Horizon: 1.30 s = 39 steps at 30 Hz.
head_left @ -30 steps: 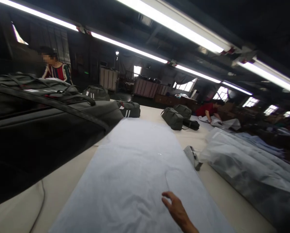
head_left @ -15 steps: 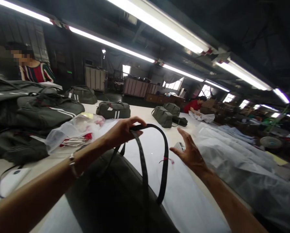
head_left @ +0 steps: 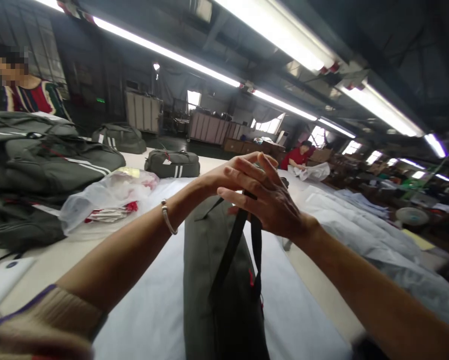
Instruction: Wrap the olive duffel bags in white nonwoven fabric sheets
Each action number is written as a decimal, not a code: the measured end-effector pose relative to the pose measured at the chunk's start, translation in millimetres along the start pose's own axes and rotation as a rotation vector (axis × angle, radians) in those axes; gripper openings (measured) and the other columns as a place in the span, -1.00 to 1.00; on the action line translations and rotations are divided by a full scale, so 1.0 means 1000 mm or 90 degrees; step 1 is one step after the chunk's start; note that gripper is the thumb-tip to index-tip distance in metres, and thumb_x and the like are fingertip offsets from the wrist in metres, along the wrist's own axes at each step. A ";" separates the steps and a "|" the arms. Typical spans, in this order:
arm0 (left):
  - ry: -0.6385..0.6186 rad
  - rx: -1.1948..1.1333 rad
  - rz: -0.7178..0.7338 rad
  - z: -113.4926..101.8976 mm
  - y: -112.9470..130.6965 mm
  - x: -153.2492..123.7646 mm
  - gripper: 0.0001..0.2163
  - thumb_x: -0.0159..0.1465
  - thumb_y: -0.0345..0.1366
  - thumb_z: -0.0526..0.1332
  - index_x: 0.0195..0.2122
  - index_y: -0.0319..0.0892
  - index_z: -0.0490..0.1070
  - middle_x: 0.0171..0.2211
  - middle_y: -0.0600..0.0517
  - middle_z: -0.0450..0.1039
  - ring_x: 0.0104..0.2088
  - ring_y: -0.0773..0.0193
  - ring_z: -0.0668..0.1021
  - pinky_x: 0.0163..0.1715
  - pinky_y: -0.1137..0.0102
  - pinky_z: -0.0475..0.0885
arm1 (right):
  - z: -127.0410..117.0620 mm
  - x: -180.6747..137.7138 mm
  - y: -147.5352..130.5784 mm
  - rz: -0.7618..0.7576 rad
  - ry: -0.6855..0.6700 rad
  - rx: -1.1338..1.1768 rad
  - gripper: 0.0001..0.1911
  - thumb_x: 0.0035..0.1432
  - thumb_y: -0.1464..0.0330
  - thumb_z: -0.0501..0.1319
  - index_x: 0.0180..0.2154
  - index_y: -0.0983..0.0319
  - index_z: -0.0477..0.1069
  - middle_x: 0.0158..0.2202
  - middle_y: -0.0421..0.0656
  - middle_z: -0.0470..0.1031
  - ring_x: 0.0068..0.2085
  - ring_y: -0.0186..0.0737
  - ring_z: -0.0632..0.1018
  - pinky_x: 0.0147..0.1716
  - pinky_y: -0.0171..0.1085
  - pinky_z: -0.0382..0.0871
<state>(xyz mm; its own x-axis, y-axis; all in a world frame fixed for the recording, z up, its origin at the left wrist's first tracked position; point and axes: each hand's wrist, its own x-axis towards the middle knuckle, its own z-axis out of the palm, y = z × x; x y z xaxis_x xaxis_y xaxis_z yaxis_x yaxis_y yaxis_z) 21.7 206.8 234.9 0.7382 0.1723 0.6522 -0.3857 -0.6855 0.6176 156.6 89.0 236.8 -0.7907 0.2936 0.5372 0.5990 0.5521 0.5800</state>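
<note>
A dark olive bag (head_left: 209,280) hangs upright in front of me over a pale sheet (head_left: 149,310) on the table. Its black straps (head_left: 235,240) run up into my hands. My left hand (head_left: 228,177) is closed round the top of the straps. My right hand (head_left: 267,202) lies over the left hand and the straps, fingers stretched out and pressed against them. A bracelet sits on my left wrist.
More olive bags (head_left: 40,165) are stacked at the left, with a clear plastic bag (head_left: 104,200) of red-and-white items beside them. Another bag (head_left: 172,164) lies further back. Plastic-wrapped fabric (head_left: 363,225) lines the right. A person in stripes (head_left: 25,95) stands left; another in red (head_left: 297,156) works far back.
The bag has been lifted upright and turned end-on to me. My right hand moved left from open air onto the straps and my left hand.
</note>
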 end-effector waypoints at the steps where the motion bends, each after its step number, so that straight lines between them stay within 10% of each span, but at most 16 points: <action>1: -0.004 0.039 -0.001 0.000 -0.001 0.006 -0.61 0.19 -0.35 0.26 0.06 -0.28 0.37 0.02 -0.14 0.45 -0.05 0.21 0.51 -0.08 0.25 0.44 | -0.001 0.007 0.005 -0.009 0.016 0.030 -0.61 0.28 0.40 0.17 0.13 0.07 0.33 0.20 -0.15 0.39 0.31 -0.08 0.25 0.34 0.09 -0.02; 7: -0.033 0.172 -0.103 -0.018 -0.032 -0.020 -0.30 0.05 -0.20 0.43 0.21 -0.21 0.25 0.06 -0.15 0.46 0.05 0.08 0.50 0.10 0.15 0.35 | -0.005 0.017 0.058 0.242 -0.081 0.125 -0.70 0.17 0.33 0.21 -0.05 0.19 0.47 -0.21 -0.13 0.58 -0.19 -0.13 0.58 -0.18 -0.20 0.44; 13: 0.096 0.000 -0.525 -0.042 -0.093 -0.209 -0.42 0.24 0.16 0.15 0.21 0.01 0.29 0.23 -0.06 0.33 0.24 0.00 0.33 0.17 0.19 0.28 | 0.023 -0.016 0.101 0.510 -0.144 0.096 -0.71 0.07 0.35 0.14 -0.18 0.21 0.53 -0.32 -0.15 0.58 -0.30 -0.18 0.56 -0.24 -0.25 0.37; 17: 0.237 -0.226 -0.744 0.002 -0.121 -0.338 -0.26 0.16 0.36 0.02 0.23 0.02 0.26 0.29 -0.13 0.22 0.28 -0.07 0.27 0.06 0.11 0.42 | 0.052 -0.015 0.112 0.586 -0.084 0.120 -0.67 0.04 0.37 0.09 -0.20 0.24 0.54 -0.27 -0.11 0.59 -0.25 -0.15 0.55 -0.22 -0.24 0.37; 20: 0.274 -0.421 -0.786 0.059 -0.132 -0.383 -0.17 0.14 0.40 -0.06 0.30 -0.04 0.14 0.36 -0.19 0.06 0.31 -0.11 0.22 0.04 0.04 0.43 | 0.072 -0.005 0.115 0.591 -0.061 0.136 -0.67 0.04 0.38 0.07 -0.22 0.24 0.55 -0.29 -0.12 0.59 -0.26 -0.15 0.54 -0.24 -0.24 0.36; 26: 0.365 -0.630 -0.761 0.129 -0.151 -0.356 -0.11 0.11 0.40 0.04 0.36 -0.01 -0.02 0.37 -0.17 0.02 0.28 -0.22 0.23 0.04 -0.07 0.41 | 0.096 -0.001 0.119 0.596 0.003 0.127 -0.74 0.11 0.36 0.05 -0.30 0.23 0.51 -0.35 -0.11 0.56 -0.30 -0.16 0.53 -0.27 -0.25 0.32; 32: 0.535 -0.716 -0.644 0.107 -0.154 -0.317 -0.26 0.22 0.26 0.08 0.35 0.07 0.01 0.29 -0.02 0.24 0.28 -0.13 0.26 0.10 -0.01 0.40 | 0.115 -0.015 0.119 0.625 0.048 0.141 -0.71 0.21 0.30 0.01 -0.23 0.18 0.49 -0.35 -0.18 0.55 -0.32 -0.19 0.52 -0.27 -0.27 0.31; 39: 0.662 -0.633 -0.757 0.100 -0.174 -0.344 -0.36 0.29 0.20 0.03 0.32 0.07 0.08 0.23 0.03 0.33 0.23 -0.09 0.35 -0.03 0.04 0.52 | 0.136 -0.009 0.106 0.591 -0.029 0.194 -0.70 0.23 0.34 -0.02 -0.19 0.19 0.48 -0.29 -0.15 0.56 -0.25 -0.19 0.53 -0.19 -0.26 0.31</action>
<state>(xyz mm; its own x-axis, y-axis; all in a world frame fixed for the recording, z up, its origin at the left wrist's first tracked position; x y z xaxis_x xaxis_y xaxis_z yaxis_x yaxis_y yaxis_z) -109.6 195.5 -140.7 0.3864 0.7602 -0.5223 -0.4108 0.6488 0.6405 209.9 251.5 210.0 -0.0297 0.7396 0.6724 0.9325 0.2627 -0.2478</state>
